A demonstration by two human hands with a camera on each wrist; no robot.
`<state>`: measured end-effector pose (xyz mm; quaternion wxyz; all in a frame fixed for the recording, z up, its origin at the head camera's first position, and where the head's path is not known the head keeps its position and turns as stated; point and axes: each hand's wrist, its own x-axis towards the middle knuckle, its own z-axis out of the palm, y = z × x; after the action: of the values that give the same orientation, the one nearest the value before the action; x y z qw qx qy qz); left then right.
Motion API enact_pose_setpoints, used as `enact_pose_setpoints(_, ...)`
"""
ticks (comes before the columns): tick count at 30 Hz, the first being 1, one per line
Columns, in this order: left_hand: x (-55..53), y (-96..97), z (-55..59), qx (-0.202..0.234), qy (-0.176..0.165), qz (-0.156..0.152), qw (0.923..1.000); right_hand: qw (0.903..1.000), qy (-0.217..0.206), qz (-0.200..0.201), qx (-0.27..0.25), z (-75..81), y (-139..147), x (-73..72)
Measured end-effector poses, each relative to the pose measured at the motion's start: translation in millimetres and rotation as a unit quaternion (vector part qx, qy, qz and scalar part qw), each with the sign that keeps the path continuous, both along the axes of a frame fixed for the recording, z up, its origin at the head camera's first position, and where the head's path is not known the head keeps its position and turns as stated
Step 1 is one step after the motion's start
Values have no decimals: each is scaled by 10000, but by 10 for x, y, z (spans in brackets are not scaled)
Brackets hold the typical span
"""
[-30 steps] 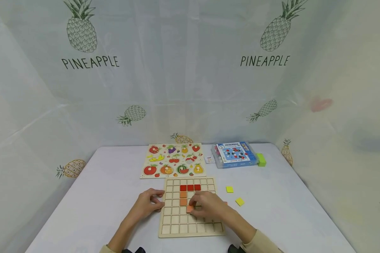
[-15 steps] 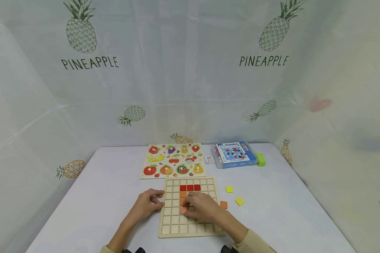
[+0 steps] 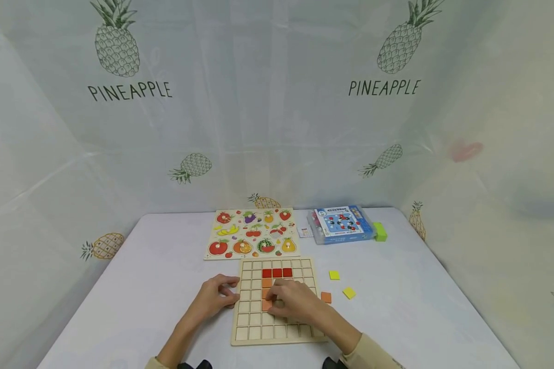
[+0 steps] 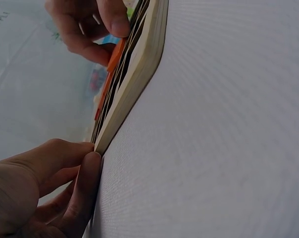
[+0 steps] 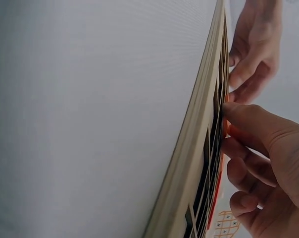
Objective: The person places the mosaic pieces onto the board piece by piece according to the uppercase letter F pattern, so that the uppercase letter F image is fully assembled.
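A wooden grid board (image 3: 255, 334) lies on the table, with red tiles (image 3: 277, 273) in a row and orange tiles (image 3: 267, 283) in a column below their left end. At the board's left edge is my left hand (image 3: 214, 295), its thumb and a finger holding the rim; the left wrist view shows these fingertips on the edge. Over the middle of the board, my right hand (image 3: 295, 301) pinches the lowest orange tile (image 3: 266, 305), which sits in a cell under the others. In the left wrist view this orange tile (image 4: 116, 55) is slightly tilted. My right fingers partly cover the column.
Right of the board lie a loose orange tile (image 3: 326, 297) and two yellow tiles (image 3: 334, 275). Behind it are a fruit puzzle board (image 3: 233, 237), a small card (image 3: 305, 233), a blue-labelled plastic box (image 3: 343, 225) and a green block (image 3: 380, 232). A pineapple-print curtain (image 3: 277, 128) hangs behind.
My right hand has moved left with the orange tile, from one column over into line under the other orange tiles. The loose orange tile has come into fuller view. My left hand stays put.
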<state>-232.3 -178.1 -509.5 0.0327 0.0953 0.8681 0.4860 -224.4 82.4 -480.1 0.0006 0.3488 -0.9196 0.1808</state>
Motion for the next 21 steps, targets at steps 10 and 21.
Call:
enact_pose_setpoints(10,-3,-19,-16,49,7,5,10000,9999,51,-71,-57,54,220,-22)
enact_pose_setpoints(21,3,-24,-15,104,-12,-65,9999,9961,309,-821,8,108,936,-15)
